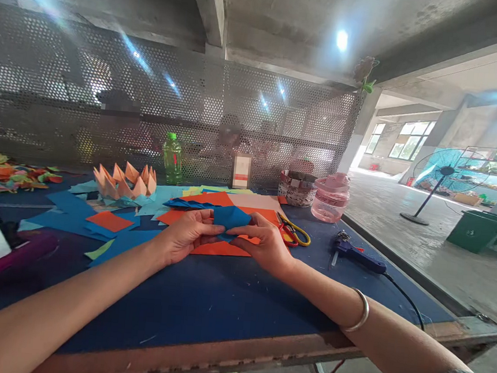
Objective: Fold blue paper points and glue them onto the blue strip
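Observation:
Between my two hands is a folded piece of blue paper (231, 216), raised over the table in the middle of the view. My left hand (191, 234) pinches its left side, thumb in front. On the right side, my right hand (265, 243) grips it between thumb and fingers. Orange paper sheets (225, 248) lie beneath and behind the hands. Just behind my left hand rests a row of folded dark blue paper pieces (188, 204). Scissors with yellow and red handles (299, 230) lie right of my right hand.
A peach folded-paper crown shape (126, 181) stands at the back left, near loose blue sheets (70, 203). Behind are a green bottle (172, 159), a woven basket (294, 191) and a pink jug (330, 199). A corded glue gun (358, 254) lies at right.

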Tool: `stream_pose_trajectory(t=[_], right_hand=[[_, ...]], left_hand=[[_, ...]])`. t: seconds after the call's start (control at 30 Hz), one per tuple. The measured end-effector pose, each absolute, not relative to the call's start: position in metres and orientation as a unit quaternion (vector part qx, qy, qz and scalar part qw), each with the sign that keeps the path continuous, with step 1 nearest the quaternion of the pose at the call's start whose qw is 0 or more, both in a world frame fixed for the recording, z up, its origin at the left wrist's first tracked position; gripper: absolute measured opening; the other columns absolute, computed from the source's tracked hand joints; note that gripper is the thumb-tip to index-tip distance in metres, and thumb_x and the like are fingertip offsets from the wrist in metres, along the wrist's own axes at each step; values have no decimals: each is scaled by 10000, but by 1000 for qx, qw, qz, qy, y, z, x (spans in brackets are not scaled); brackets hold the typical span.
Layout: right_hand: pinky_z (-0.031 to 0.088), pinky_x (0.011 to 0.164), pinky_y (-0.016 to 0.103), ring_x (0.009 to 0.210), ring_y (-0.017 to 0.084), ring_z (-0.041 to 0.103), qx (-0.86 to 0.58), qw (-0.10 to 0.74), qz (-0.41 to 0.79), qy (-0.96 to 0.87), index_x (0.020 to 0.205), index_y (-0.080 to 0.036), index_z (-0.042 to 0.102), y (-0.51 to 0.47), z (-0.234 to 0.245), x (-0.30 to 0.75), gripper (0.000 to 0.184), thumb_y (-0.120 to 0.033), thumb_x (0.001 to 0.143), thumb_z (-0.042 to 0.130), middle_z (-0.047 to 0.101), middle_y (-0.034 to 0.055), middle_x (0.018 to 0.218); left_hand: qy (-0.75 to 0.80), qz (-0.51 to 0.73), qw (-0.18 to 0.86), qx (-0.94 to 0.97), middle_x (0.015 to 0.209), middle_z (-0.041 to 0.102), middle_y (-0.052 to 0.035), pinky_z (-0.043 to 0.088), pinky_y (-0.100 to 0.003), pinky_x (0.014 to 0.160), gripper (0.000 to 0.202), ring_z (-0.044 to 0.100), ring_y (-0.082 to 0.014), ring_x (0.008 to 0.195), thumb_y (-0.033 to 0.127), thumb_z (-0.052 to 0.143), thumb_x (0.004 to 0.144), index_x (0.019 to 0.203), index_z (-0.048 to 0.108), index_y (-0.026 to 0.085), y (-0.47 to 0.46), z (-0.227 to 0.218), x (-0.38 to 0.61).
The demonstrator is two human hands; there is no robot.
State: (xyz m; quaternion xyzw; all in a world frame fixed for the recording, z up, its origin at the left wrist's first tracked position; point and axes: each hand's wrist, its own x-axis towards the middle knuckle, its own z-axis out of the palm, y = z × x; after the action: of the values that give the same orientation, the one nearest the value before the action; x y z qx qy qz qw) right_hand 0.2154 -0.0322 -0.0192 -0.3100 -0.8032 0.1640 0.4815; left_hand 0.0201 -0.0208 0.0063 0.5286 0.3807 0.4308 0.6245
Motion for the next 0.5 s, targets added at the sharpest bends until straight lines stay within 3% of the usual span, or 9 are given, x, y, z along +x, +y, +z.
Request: stream_pose_trajectory(t=[0.17,0.3,0.5], right_hand=[[459,718,281,783,145,555,-311,495,189,-789,795,-256,741,-33,-17,215,91,-328,748,710,561,17,847],[445,647,267,690,130,524,-356,488,188,-775,715,-210,681,-32,-17,215,196,-400,763,677,565,12,771],[431,607,250,627,118,533,-387,490,234,-745,724,-198,590,-32,-19,214,212,-394,768,656,627,-5,744]], left_hand=[[398,423,605,545,974,741,-42,532,-273,786,387,688,-171,833,201,810,601,965,681,189,-25,7,22],[395,430,566,582,921,747,-33,525,-278,759,374,688,-175,810,243,811,602,947,676,187,-30,8,25],[382,437,565,587,890,746,-27,519,-323,835,351,681,-182,830,253,821,580,899,692,181,-34,10,30]])
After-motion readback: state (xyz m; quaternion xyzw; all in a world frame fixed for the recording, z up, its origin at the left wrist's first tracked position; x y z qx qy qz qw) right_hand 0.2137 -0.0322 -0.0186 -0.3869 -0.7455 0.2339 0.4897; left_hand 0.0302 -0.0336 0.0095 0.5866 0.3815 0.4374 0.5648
